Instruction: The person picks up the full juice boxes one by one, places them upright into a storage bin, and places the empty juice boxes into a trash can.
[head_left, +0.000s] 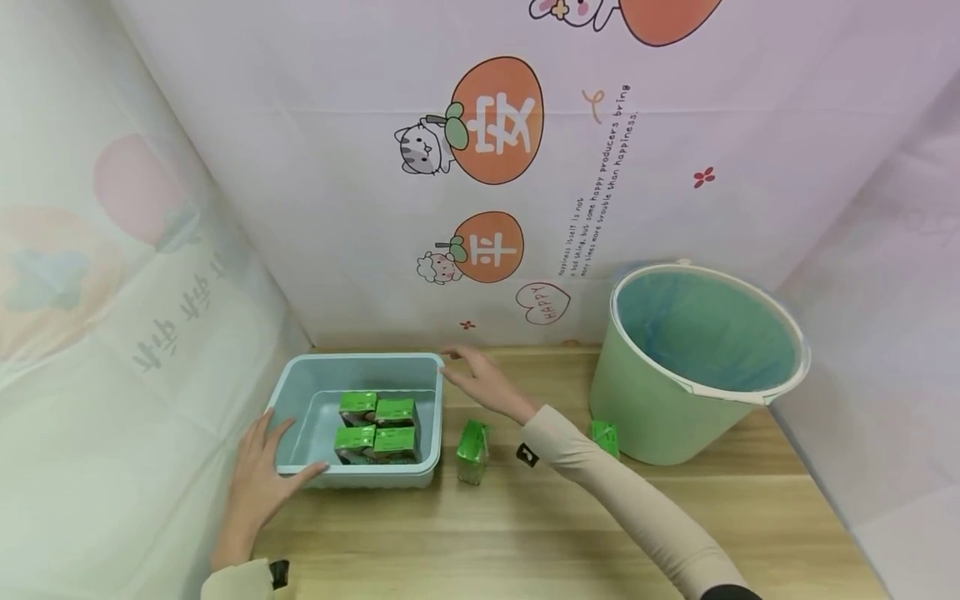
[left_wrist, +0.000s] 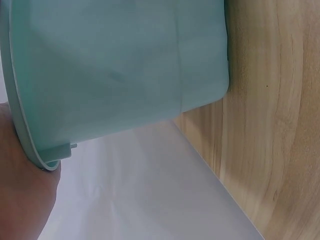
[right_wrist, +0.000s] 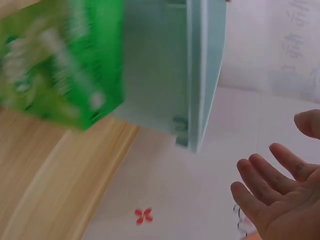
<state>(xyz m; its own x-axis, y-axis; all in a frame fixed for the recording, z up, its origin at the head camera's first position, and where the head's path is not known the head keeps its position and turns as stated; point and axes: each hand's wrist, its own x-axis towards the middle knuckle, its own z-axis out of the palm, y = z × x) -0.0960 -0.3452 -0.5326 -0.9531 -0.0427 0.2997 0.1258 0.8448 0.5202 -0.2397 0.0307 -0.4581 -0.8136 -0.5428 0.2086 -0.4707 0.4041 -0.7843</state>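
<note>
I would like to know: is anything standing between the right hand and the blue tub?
Nothing visible stands between the right hand and the blue tub; the green carton beside the tub appears lower than that hand in the head view.

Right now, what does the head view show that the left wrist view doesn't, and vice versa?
Only head: the right hand, four green cartons inside the blue tub, one carton beside it, another by the bucket.
Only left wrist: what looks like a small rib under the tub's rim.
Both: the left hand, the tub, the wooden table and pale sheeting.
</note>
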